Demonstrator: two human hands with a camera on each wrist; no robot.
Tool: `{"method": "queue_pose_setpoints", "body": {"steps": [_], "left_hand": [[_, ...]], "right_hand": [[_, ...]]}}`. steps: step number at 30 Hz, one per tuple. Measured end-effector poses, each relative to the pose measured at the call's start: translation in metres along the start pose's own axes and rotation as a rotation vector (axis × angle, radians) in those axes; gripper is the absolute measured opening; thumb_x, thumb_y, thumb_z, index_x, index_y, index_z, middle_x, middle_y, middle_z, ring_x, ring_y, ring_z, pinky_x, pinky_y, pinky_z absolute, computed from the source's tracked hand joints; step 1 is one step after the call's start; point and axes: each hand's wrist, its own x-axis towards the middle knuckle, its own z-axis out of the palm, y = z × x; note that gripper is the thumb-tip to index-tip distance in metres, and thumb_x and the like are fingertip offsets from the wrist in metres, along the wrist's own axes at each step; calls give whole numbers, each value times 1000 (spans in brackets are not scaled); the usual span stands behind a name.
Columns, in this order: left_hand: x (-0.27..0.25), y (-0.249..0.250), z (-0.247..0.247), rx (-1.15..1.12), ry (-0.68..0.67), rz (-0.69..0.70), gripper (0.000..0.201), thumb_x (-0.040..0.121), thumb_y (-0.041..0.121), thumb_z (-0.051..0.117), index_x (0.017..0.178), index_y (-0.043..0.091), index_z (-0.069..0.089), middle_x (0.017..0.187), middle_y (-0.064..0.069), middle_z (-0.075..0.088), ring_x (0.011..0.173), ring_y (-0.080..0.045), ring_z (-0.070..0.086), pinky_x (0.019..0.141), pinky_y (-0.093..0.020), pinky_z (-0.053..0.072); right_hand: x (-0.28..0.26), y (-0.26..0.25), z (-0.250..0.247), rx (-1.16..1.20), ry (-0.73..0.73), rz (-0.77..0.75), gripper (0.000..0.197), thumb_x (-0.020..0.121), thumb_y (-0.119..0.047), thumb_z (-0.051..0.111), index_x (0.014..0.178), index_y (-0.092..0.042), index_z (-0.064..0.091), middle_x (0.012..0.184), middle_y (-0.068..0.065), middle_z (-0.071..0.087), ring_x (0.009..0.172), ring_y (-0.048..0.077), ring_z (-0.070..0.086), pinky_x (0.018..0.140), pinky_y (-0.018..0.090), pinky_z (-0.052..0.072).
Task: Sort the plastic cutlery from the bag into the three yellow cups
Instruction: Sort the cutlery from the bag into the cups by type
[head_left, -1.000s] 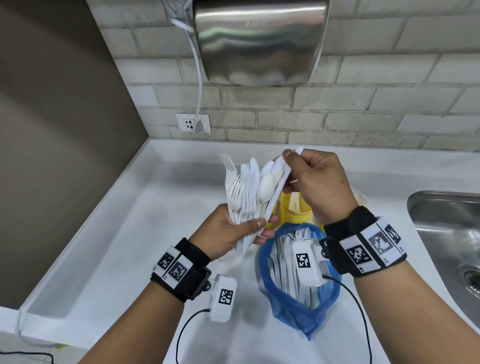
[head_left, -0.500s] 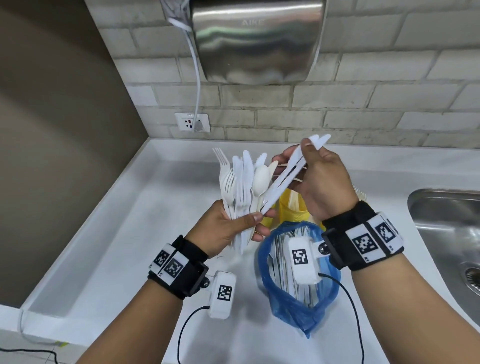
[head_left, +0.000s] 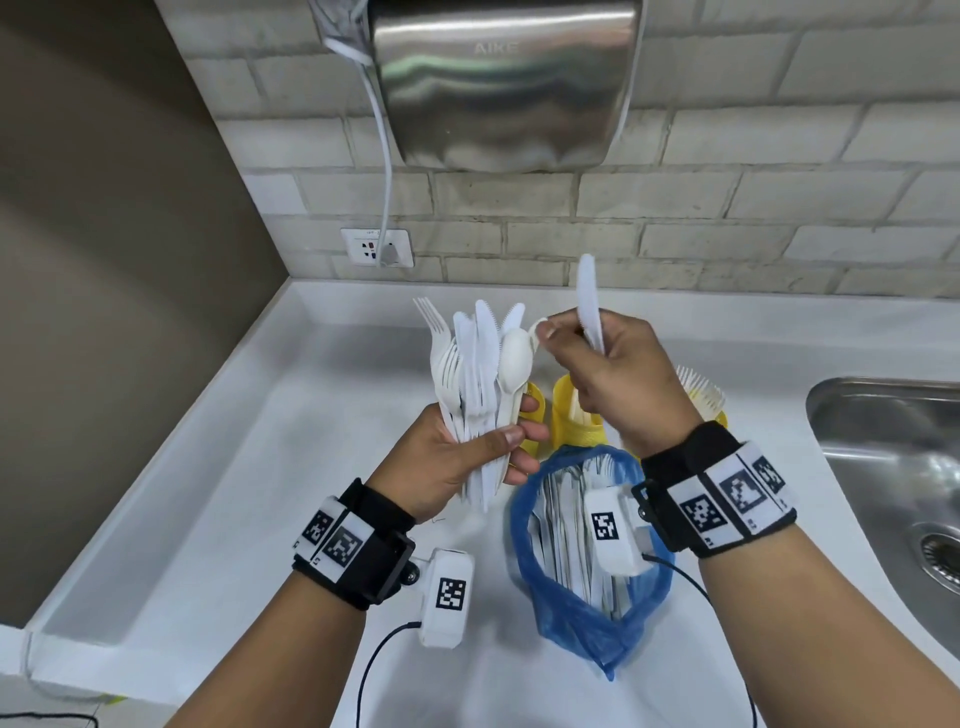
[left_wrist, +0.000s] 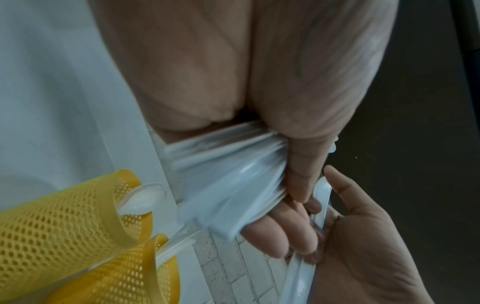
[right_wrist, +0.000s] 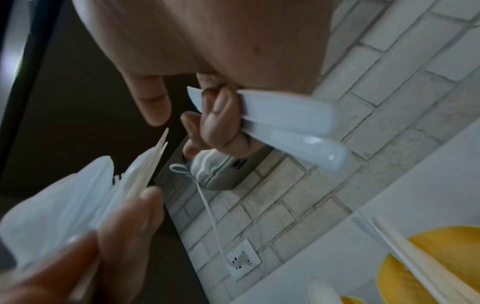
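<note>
My left hand grips a fanned bundle of white plastic cutlery, forks, knives and a spoon, above the counter. My right hand holds white knives upright, their handles under its curled fingers. Its thumb and forefinger touch the top of the bundle beside the spoon. Three yellow mesh cups stand behind the hands: the left cup, the middle cup, and the right cup with forks. The open blue bag with more cutlery lies under my right wrist.
A steel sink sits at the right. A hand dryer hangs on the brick wall, its cable running to a socket. The white counter has a raised rim on the left, beside a brown wall.
My right hand drew the knives out of the bundle, swung them from slanted to upright, and its fingertips came back to the top of the bundle. The left hand kept its grip.
</note>
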Motion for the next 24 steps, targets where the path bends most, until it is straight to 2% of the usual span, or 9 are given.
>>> {"method": "queue_pose_setpoints", "body": {"steps": [3,4,8,12,15,19,21,23,24], "left_hand": [[0,1,2,7,-11,-4,25,97,3,58,121,7,64,107,-16,75,83,-28,72,78,-40,61],[0,1,2,6,-10,-6,26,96,5,59,121,7,64,108,-16,75,84,-28,73,79,-40,61],[-2,0,1,23,11,-11,26,93,10,61,118,9,67,108,-15,75,83,-26,73,77,-38,62],[0,1,2,36,22,-4,23,96,8,60,117,9,67,107,-14,76,79,-25,73,75,-37,61],[0,2,5,48,15,5,22,98,4,57,117,11,68,109,-14,76,78,-25,73,75,-37,62],[-3,2,7,59,0,-8,23,99,3,56,120,10,66,109,-10,77,78,-24,74,73,-35,62],[-4,1,6,68,-14,-7,24,100,4,55,122,9,63,104,-12,77,76,-24,73,74,-36,62],[-5,1,5,68,-16,4,24,101,5,54,123,7,62,97,-13,75,74,-24,70,73,-37,61],[-6,0,5,68,-14,9,23,102,6,53,124,5,62,94,-14,74,73,-24,69,72,-36,60]], "right_hand": [[-2,2,4,-67,9,-89,24,97,-17,69,85,4,72,55,-6,48,47,2,40,52,18,36],[-1,2,4,-37,51,-86,24,98,-15,68,86,5,73,52,-11,48,44,2,41,51,17,35],[6,2,-1,110,150,-48,20,97,-23,68,90,-8,78,50,-12,39,43,7,31,45,21,29],[0,9,5,54,-30,38,39,99,-29,66,72,-3,59,51,-8,40,41,7,33,43,21,30],[-4,13,11,244,-71,89,36,106,-29,54,78,-8,57,58,7,37,45,16,31,45,24,27],[1,13,9,391,133,109,44,110,-38,41,78,-11,55,66,10,51,58,25,52,60,35,44],[4,12,4,628,217,195,46,110,-43,35,76,-15,49,72,8,57,72,28,65,73,42,54],[8,7,-1,827,257,248,47,109,-50,31,78,-18,46,64,5,49,63,28,64,75,47,57],[10,4,-3,848,265,248,46,109,-51,32,79,-19,45,60,3,40,51,23,53,67,41,56]]}}
